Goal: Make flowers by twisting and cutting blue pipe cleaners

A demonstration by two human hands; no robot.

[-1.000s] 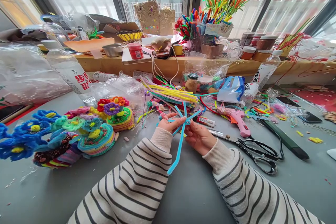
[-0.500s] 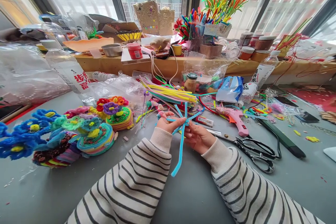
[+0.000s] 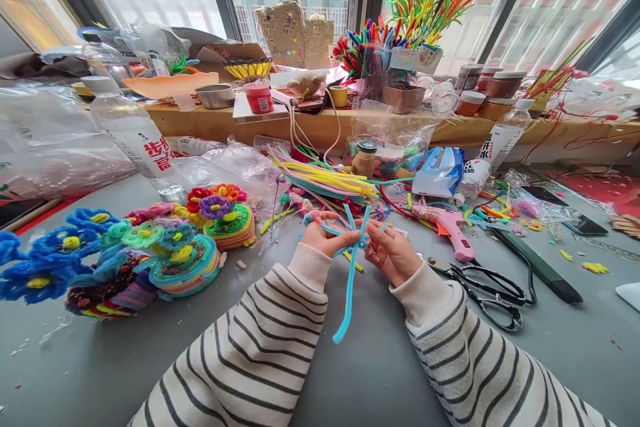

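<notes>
Both my hands meet over the grey table (image 3: pixel 350 373) at a bundle of light blue pipe cleaners (image 3: pixel 350 280). My left hand (image 3: pixel 327 235) pinches the bundle at its crossing point, fingers closed. My right hand (image 3: pixel 393 250) pinches the same knot from the right. Short blue ends fan upward from the knot and one long strand hangs down toward me. A heap of loose coloured pipe cleaners (image 3: pixel 320 180) lies just behind my hands.
Finished pipe-cleaner flowers and coasters (image 3: pixel 185 260) lie at the left. A pink glue gun (image 3: pixel 450 227) and black scissors (image 3: pixel 493 293) lie at the right. A water bottle (image 3: pixel 130 133), a jar (image 3: pixel 365 157), a tissue pack (image 3: pixel 440 170) and a cluttered wooden shelf (image 3: pixel 320 123) stand behind.
My right hand has risen and moved in to the knot. The upward blue ends have drawn closer together, and the hanging strand has swung slightly to the right.
</notes>
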